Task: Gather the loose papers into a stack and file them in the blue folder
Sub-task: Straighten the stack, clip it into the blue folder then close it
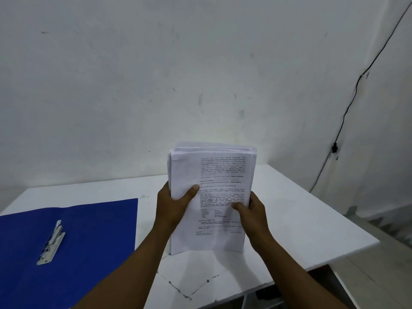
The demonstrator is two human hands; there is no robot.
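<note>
Both hands were on the stack of papers [211, 197], which stood upright on its bottom edge on the white table [301, 219], printed side facing the camera. The left hand [171, 206] gripped the stack's left edge, thumb curled over the front sheet and the other fingers hidden behind the pages. The right hand [252, 212] gripped the right edge a bit lower down, thumb pressed onto the print, the rest of its fingers wrapped out of sight behind too. The top edges of the sheets weren't quite level; a few pages at the back poked up a little higher than the front one. The text on the pages was too blurry to read.

The blue folder [89, 241] lay open and flat on the table off to the left of the stack, well apart from it, with its lower part running out of the picture. A silver metal clip [51, 244] sat on the inside of the folder, near the fold, lying at a slant. No paper was in it yet.

Behind the table was a scuffed white wall [178, 63], and a thin black cable [347, 108] ran down it on the right side. The table surface had some dark cracks or marks [191, 286] near the front edge, between the two forearms.
</note>
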